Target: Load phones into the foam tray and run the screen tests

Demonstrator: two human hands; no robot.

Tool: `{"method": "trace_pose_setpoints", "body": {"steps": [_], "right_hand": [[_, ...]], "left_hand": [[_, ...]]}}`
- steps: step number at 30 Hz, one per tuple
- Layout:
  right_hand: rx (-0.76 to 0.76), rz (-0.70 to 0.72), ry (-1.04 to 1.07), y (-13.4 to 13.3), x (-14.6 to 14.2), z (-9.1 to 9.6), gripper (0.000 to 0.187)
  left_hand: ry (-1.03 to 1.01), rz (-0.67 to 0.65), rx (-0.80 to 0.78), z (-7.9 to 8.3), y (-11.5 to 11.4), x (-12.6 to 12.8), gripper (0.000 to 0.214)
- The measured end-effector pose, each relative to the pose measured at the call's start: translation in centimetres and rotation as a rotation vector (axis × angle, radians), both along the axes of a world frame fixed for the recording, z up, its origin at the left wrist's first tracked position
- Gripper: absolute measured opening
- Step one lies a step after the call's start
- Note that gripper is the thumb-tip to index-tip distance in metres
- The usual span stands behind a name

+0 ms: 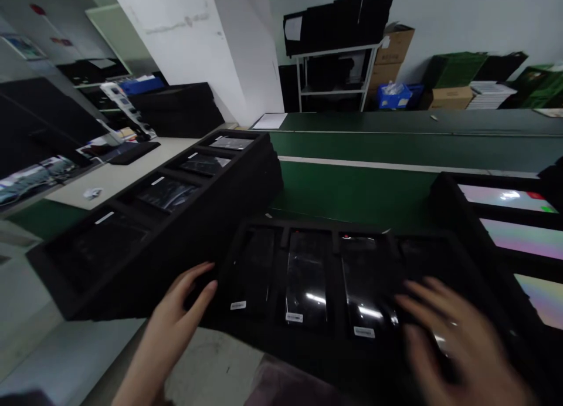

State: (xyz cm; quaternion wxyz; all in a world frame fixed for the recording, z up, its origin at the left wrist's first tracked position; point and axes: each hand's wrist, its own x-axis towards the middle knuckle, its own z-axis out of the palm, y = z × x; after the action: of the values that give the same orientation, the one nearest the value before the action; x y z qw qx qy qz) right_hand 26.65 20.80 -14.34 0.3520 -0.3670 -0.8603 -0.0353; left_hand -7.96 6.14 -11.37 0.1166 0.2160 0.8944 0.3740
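Observation:
In front of me lies a black foam tray [281,330] with several slots, each with a dark glossy screen panel [307,271] in it. White barcode labels show at the near ends of three panels. My left hand [182,303] is beside the tray's left edge, thumb and fingers apart and nothing held; whether the fingertips touch the foam is unclear. Over the rightmost slot, my right hand [457,335] is blurred by motion, its fingers spread. A glossy surface shows beneath it, and I cannot tell whether it touches the panel there.
To the left stands a tall stack of black foam trays [237,189] with dark panels on top. At right, another tray [448,200] has lit screens [523,236]. A green work surface [352,189] runs behind; a shelf [334,57] stands by the wall.

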Motion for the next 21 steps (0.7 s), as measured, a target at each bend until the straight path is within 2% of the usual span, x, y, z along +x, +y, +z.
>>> {"method": "trace_pose_setpoints", "body": {"steps": [1, 2, 4, 7, 10, 13, 17, 19, 21], "right_hand": [[-0.025, 0.084, -0.009, -0.7, -2.1, -0.8, 0.042], [-0.069, 0.169, -0.129, -1.2, -4.1, -1.4, 0.040], [-0.146, 0.121, -0.181, -1.7, -7.8, -2.0, 0.047], [-0.388, 0.087, -0.224, -1.6, -11.5, -1.2, 0.054], [-0.622, 0.086, -0.330, -1.3, -13.6, 0.6, 0.070], [-0.733, 0.111, -0.414, -1.3, -14.5, 1.8, 0.076], [-0.687, 0.200, -0.401, -1.6, -13.4, 1.3, 0.073], [-0.546, 0.233, -0.307, -1.7, -11.8, 0.5, 0.068], [-0.349, 0.119, -0.154, -1.5, -9.8, -0.6, 0.058]], "left_hand": [[0.016, -0.074, -0.039, -0.3, 1.2, 0.5, 0.091], [0.044, -0.160, -0.095, -0.6, 2.6, 1.0, 0.096], [0.130, -0.263, -0.310, -0.9, 5.4, 2.0, 0.098], [0.274, -0.289, -0.644, -0.8, 8.6, 3.2, 0.094], [0.308, -0.302, -0.724, -0.4, 9.8, 3.7, 0.092], [0.298, -0.283, -0.714, -0.4, 9.7, 3.8, 0.091], [0.249, -0.212, -0.630, -0.4, 9.6, 4.1, 0.090], [0.223, -0.185, -0.583, -0.2, 9.7, 4.3, 0.086], [0.200, -0.167, -0.550, 0.0, 9.8, 4.5, 0.082]]}}
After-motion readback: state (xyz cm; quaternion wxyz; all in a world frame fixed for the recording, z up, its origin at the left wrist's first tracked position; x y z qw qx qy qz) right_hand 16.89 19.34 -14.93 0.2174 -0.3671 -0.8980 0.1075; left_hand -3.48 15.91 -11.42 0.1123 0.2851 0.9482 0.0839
